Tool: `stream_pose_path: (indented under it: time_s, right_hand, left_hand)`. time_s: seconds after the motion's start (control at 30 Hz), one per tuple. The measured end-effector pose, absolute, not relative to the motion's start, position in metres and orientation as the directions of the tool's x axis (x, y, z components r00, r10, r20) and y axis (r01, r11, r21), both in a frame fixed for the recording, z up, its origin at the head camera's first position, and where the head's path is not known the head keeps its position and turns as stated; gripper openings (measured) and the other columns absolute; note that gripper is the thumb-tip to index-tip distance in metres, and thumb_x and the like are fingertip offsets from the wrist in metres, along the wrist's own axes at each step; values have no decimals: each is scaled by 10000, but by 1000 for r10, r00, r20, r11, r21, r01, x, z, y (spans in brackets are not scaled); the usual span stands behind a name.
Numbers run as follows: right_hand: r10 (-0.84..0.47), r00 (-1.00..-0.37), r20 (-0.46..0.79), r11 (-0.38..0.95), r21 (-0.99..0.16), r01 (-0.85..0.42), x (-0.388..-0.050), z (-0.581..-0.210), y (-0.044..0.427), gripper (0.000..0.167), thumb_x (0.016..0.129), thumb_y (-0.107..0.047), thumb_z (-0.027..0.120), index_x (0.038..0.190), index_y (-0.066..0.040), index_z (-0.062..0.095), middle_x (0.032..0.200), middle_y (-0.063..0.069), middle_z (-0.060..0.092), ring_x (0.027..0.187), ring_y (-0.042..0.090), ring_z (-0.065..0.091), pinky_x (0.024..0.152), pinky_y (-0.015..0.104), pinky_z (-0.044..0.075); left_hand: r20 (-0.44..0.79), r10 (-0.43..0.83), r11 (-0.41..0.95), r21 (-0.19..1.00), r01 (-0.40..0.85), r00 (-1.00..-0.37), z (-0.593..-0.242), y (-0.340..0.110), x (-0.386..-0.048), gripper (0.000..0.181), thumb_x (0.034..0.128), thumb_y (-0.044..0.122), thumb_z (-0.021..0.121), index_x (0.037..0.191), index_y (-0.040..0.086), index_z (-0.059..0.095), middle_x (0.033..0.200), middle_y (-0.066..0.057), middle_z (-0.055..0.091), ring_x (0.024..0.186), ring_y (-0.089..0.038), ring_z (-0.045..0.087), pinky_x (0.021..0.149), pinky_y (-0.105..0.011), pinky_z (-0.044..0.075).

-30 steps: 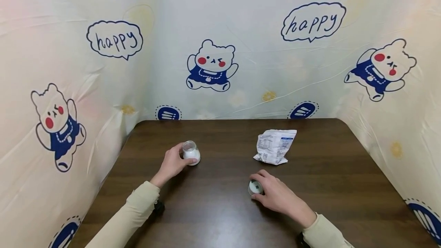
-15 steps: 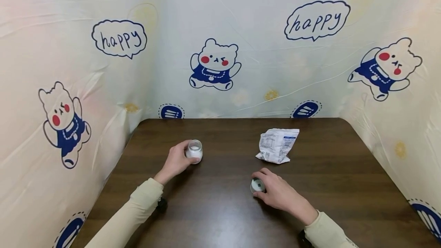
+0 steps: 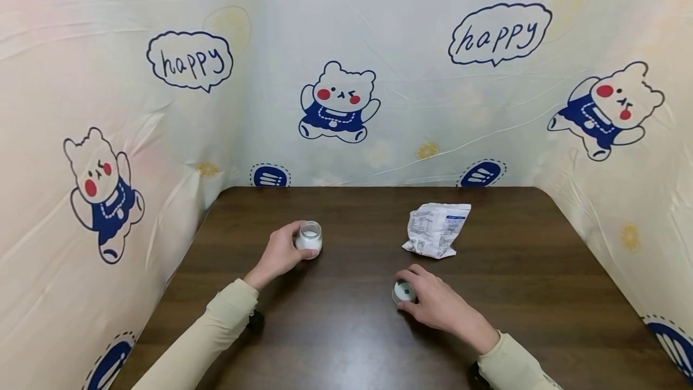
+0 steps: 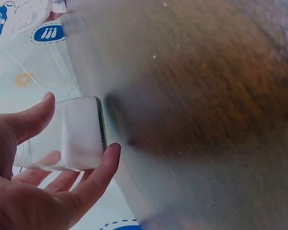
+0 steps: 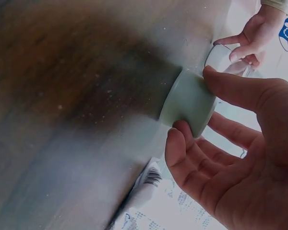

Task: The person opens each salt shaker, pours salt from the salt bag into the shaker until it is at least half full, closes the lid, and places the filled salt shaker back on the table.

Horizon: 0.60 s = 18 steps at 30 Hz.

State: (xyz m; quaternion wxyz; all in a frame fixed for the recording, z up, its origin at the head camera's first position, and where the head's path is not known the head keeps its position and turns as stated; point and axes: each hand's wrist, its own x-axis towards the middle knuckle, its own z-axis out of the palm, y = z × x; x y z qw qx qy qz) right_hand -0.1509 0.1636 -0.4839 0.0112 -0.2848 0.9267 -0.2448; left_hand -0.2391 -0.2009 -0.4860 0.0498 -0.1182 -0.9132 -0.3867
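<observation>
My left hand [image 3: 280, 256] grips a small clear glass jar [image 3: 310, 244] with white contents, its open mouth upward, at the left of the table. Up close in the left wrist view, thumb and fingers curl round the jar [image 4: 82, 134], whose base has a dark green edge. Nearer the front, my right hand [image 3: 435, 303] holds a small round pale green container [image 3: 403, 292] between thumb and fingers. The smooth side of this container [image 5: 188, 103] shows in the right wrist view. Whether either vessel touches the table is hard to tell.
A crumpled white packet [image 3: 435, 230] with printed text stands beyond my right hand. Dark brown wood forms the table [image 3: 346, 330]. A pale curtain [image 3: 411, 107] with bear drawings surrounds its back and sides.
The head view has shifted slightly, so the scene appears a little further right. The jar in my left hand has edged slightly rightward. Both hands keep their hold.
</observation>
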Motion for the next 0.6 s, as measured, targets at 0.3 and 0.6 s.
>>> stream_pose_path:
  time_s: [0.3,0.6]
  right_hand:
    - [-535,-836,126,711,-467,-525,-154,-483,165,447,881,-153,864,1271,-42,675,1208,49,619,970,182,641,825,426,552]
    - [-534,-832,152,704,-465,-537,-156,-483,166,446,872,-138,866,1264,-46,674,1199,40,620,958,176,638,820,412,553]
  left_hand:
    - [184,196,662,700,269,-963,-486,-199,-238,615,786,108,950,1319,4,661,1223,-141,709,1080,-319,656,963,-529,518]
    - [171,209,657,705,268,-963,-487,-199,-235,610,779,115,955,1313,23,676,1221,-122,717,1081,-303,662,976,-525,515]
